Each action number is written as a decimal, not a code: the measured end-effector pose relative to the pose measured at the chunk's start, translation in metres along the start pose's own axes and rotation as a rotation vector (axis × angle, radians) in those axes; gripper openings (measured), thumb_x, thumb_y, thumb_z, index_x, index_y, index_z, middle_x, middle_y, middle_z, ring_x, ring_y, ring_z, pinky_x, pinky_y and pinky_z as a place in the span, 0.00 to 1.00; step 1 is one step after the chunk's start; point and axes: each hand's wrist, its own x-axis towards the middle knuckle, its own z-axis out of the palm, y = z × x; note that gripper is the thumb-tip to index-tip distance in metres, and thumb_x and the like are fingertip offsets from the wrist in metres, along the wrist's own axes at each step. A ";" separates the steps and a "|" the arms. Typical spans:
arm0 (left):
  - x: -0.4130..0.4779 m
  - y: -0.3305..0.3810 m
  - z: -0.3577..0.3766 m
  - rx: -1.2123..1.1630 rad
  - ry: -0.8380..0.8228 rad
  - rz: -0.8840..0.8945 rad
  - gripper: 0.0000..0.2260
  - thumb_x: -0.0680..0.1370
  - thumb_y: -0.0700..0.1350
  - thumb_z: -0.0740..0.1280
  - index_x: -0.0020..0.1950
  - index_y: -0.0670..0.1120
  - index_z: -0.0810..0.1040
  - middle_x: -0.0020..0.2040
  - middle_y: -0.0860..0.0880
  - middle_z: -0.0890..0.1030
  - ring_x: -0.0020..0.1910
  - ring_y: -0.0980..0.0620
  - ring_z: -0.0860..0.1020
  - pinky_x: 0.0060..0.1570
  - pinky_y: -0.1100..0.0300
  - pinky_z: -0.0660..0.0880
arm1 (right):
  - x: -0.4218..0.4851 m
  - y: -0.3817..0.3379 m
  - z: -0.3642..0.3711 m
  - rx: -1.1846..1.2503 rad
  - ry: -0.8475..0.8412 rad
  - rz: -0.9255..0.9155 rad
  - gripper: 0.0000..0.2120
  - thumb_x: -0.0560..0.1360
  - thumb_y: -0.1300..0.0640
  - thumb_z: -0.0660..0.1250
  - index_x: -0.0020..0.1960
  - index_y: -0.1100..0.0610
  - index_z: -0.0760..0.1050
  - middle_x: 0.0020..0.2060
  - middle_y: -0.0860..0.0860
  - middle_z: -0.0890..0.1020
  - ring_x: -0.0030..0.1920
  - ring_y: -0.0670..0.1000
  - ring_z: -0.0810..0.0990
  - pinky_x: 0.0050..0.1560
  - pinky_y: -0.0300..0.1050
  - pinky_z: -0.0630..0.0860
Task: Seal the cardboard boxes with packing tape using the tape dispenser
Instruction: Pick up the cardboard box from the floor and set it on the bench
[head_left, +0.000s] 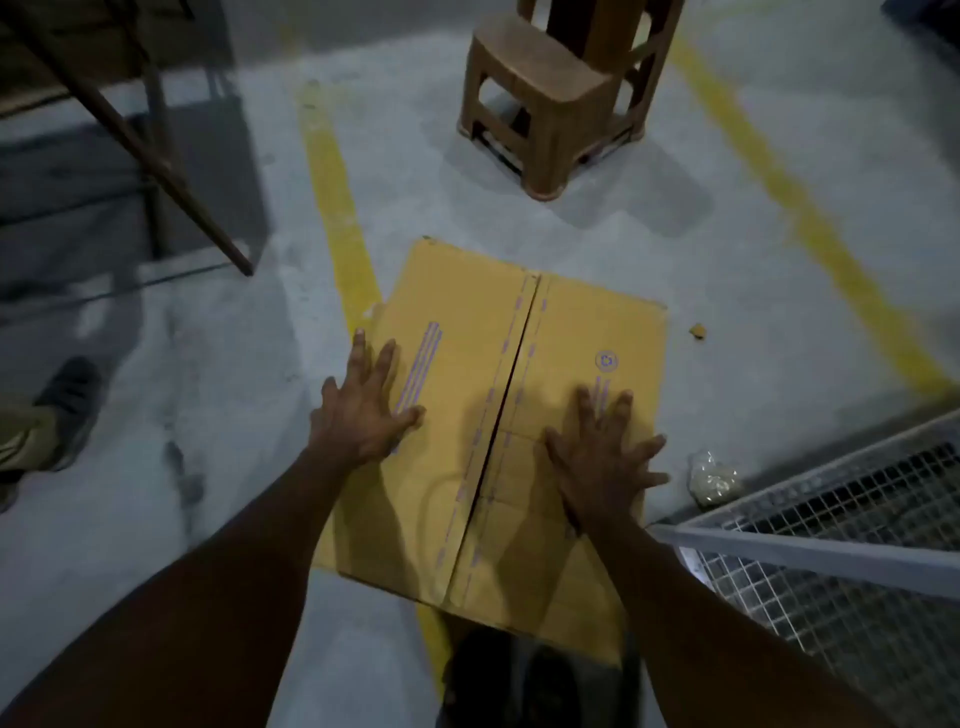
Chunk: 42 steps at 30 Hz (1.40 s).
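A tan cardboard box (571, 322) stands on the grey floor in the middle of the view, its two top flaps folded down and meeting at a dark seam that runs from far to near. My left hand (363, 410) presses flat on the left flap, fingers spread. My right hand (602, 452) presses flat on the right flap with its fingers spread too. No tape shows along the seam. No tape dispenser is in view.
A stack of brown plastic stools (550, 98) stands behind the box. A wire mesh cage (841, 561) sits at the near right, with a small crumpled bag (714, 480) beside it. Yellow floor lines (337, 218) cross the concrete. Another person's shoe (67, 400) is at left, and metal table legs (150, 150) at upper left.
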 end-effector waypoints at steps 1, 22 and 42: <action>0.003 -0.001 0.006 -0.030 -0.024 -0.007 0.44 0.70 0.77 0.54 0.79 0.62 0.40 0.80 0.53 0.35 0.70 0.31 0.65 0.64 0.38 0.68 | 0.002 -0.001 0.000 0.015 -0.004 0.023 0.38 0.73 0.25 0.49 0.78 0.38 0.48 0.79 0.55 0.51 0.68 0.77 0.57 0.55 0.82 0.64; -0.059 0.068 -0.229 0.100 0.157 0.083 0.38 0.72 0.73 0.59 0.78 0.66 0.50 0.80 0.61 0.41 0.66 0.34 0.66 0.58 0.44 0.72 | -0.019 -0.038 -0.244 0.412 0.160 0.086 0.27 0.69 0.34 0.66 0.68 0.33 0.70 0.77 0.37 0.55 0.68 0.65 0.59 0.60 0.59 0.61; -0.305 0.416 -0.503 0.098 0.406 0.441 0.44 0.67 0.77 0.53 0.79 0.61 0.51 0.81 0.51 0.46 0.74 0.32 0.60 0.68 0.39 0.64 | -0.190 0.224 -0.671 0.617 0.593 0.197 0.18 0.67 0.45 0.70 0.57 0.38 0.79 0.71 0.38 0.69 0.63 0.60 0.66 0.55 0.54 0.59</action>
